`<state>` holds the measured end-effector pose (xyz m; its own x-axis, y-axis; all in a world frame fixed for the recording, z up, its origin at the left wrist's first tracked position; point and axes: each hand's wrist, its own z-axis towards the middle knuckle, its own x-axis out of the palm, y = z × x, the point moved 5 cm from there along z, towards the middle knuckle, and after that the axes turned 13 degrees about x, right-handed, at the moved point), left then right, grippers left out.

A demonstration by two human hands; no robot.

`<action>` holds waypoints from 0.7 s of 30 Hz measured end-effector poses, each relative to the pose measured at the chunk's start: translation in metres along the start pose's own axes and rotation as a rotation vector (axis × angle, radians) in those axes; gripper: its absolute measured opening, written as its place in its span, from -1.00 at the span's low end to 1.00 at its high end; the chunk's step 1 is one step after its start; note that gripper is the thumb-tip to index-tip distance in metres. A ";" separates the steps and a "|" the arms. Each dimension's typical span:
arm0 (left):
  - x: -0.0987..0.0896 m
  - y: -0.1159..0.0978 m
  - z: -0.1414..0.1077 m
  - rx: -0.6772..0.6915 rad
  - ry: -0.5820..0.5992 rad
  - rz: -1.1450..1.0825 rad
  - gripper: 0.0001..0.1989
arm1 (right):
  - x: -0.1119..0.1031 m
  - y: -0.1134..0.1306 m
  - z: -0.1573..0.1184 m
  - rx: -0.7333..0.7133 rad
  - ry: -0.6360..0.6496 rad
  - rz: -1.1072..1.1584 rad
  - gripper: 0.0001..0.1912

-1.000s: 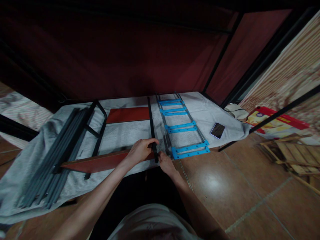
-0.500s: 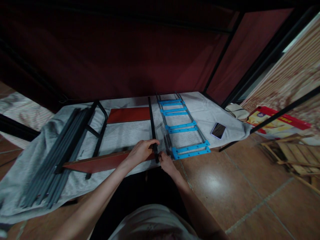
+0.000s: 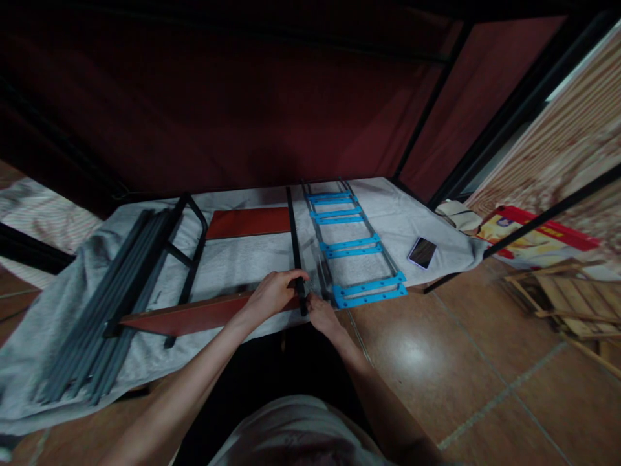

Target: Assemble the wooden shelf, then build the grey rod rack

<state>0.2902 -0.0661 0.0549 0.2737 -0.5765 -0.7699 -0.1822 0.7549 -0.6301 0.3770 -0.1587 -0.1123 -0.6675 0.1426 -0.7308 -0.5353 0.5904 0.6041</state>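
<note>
My left hand (image 3: 275, 292) is closed round the near part of a black metal bar (image 3: 294, 236), its thumb and fingers on either side. Against the right side of that bar's near end, my right hand (image 3: 320, 312) has its fingers drawn together; what they pinch, if anything, is too small to tell. A long red-brown board (image 3: 194, 316) stands on edge and meets the bar beneath my left hand. Farther back, a flat red board (image 3: 250, 222) touches the bar's left side. The board's left end lies by a black metal frame (image 3: 191, 278).
Grey tubes (image 3: 104, 304) lie at the left on the grey cloth (image 3: 427, 220). Right of the bar are blue slatted racks (image 3: 352, 247) and a phone (image 3: 422, 252). A wooden rack (image 3: 577, 301) and a colourful box (image 3: 538, 236) are at the far right.
</note>
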 end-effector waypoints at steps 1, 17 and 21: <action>0.000 0.000 0.000 0.000 0.000 0.003 -0.59 | 0.000 0.000 0.000 0.001 0.003 -0.013 -0.72; 0.004 0.001 0.000 0.024 0.019 0.026 -0.56 | 0.000 0.000 -0.006 0.066 -0.079 0.033 -0.73; 0.008 0.003 0.000 0.031 0.017 0.046 -0.54 | -0.007 0.001 -0.014 0.078 -0.115 0.063 -0.75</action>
<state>0.2912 -0.0680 0.0470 0.2494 -0.5461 -0.7997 -0.1647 0.7899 -0.5907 0.3736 -0.1701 -0.1025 -0.6323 0.2693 -0.7264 -0.4493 0.6364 0.6270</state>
